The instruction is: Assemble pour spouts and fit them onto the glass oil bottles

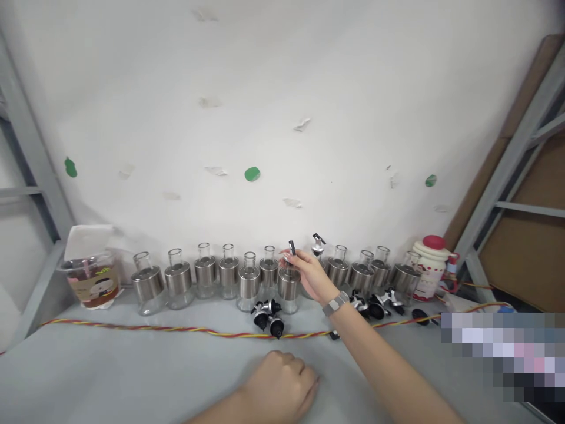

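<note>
My right hand (309, 272) pinches a black-and-silver bottle pourer (292, 247) at the mouth of a glass bottle with a steel sleeve (289, 290). The fingers hide the bottle's neck, so how deep the pourer sits cannot be told. My left hand (282, 383) rests closed on the grey table near the front, with nothing showing in it. A small cluster of loose pourers (268, 317) lies in front of the bottle. Just behind my right hand, another bottle carries a pourer (318, 242) in its neck.
Open-necked sleeved bottles (178, 277) line the wall on both sides. More pourers (384, 303) lie at the right. A red-and-yellow twisted cord (176, 328) crosses the table (110, 365). A drink cup (92, 280) stands far left, a white red-lidded flask (430, 268) at right.
</note>
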Tool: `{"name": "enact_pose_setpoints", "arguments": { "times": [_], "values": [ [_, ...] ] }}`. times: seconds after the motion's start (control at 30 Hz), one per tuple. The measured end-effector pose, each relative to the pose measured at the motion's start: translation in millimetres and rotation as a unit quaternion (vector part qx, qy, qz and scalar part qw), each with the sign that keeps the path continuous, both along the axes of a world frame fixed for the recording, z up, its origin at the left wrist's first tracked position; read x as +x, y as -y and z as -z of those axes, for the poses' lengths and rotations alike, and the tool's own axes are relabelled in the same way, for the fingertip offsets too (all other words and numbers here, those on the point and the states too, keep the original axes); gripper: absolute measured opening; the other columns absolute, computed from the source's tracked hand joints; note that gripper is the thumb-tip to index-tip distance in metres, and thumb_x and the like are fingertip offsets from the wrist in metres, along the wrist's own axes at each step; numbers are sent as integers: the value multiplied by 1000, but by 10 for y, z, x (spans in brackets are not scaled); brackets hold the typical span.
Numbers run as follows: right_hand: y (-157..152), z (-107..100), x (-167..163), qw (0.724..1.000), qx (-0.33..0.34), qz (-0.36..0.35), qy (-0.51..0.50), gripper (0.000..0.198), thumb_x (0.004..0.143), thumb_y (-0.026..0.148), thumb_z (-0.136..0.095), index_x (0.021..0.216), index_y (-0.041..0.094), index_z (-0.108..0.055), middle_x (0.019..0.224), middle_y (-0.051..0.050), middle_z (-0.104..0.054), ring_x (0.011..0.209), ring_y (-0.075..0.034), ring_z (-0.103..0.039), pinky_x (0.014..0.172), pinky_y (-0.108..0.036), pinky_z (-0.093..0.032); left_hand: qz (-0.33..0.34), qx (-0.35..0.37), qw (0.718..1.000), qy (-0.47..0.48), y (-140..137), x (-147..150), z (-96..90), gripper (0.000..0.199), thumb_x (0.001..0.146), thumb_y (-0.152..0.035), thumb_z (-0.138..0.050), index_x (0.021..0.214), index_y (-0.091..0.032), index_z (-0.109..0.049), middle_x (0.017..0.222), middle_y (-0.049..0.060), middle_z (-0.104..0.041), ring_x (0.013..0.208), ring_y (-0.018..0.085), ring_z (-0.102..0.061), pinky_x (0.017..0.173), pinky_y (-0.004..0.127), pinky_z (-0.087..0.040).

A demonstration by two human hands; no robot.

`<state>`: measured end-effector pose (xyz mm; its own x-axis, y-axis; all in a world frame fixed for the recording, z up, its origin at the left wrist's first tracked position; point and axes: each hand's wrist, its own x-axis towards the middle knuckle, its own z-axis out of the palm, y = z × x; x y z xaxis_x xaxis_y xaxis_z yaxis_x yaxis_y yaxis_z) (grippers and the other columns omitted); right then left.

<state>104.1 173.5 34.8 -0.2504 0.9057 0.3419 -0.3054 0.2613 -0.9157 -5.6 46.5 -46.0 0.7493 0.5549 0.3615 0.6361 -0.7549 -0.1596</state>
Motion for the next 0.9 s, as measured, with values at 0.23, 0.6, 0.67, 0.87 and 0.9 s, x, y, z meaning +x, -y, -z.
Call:
{"name": "enact_pose_setpoints", "arguments": {
  "times": [0.23, 0.6, 0.67, 0.87, 0.9],
  "values": [
    [17, 14, -26, 999, 17, 28, 2, 29, 67, 40, -64, 86, 18, -64, 82, -2, -64, 75, -16, -58, 78, -32, -42, 3, 7, 1000, -1, -5, 0, -19, 16, 81, -27, -48, 68, -18, -52, 60, -2, -62, 51, 13, -57, 48, 22, -37],
    [-44, -62, 212, 972, 35, 143, 181, 80, 41, 28, -79, 115, 21, -49, 109, -7, -54, 96, -23, -53, 81, -36, -42, 12, 19, 1000, -11, -54, 12, 28, 13, 78, -27, -52, 68, -18, -52, 60, -2, -63, 49, 13, -57, 45, 22, -36],
    [28, -173, 315, 950, 37, 192, 245, 68, 42, 25, -78, 105, 19, -54, 99, -7, -57, 86, -22, -56, 70, -34, -45, 15, 14, 1000, -13, -54, 11, 20, 14, 78, -27, -52, 67, -18, -52, 60, -2, -63, 49, 13, -57, 45, 22, -36],
    [283, -298, 315, 924, 15, -106, 368, 21, 63, 35, -66, 77, 20, -62, 70, -3, -66, 62, -18, -59, 54, -29, -45, 6, 0, 1000, -2, -24, 0, 2, 12, 79, -25, -50, 69, -18, -52, 63, -3, -64, 52, 13, -58, 49, 23, -39],
    [285, -271, 281, 917, 2, -141, 372, 24, 64, 36, -64, 83, 20, -62, 73, -3, -67, 64, -18, -60, 55, -29, -46, 6, -1, 1000, -1, -20, 0, 2, 12, 80, -25, -50, 70, -18, -52, 63, -3, -64, 52, 13, -58, 49, 23, -39]
  ]
}}
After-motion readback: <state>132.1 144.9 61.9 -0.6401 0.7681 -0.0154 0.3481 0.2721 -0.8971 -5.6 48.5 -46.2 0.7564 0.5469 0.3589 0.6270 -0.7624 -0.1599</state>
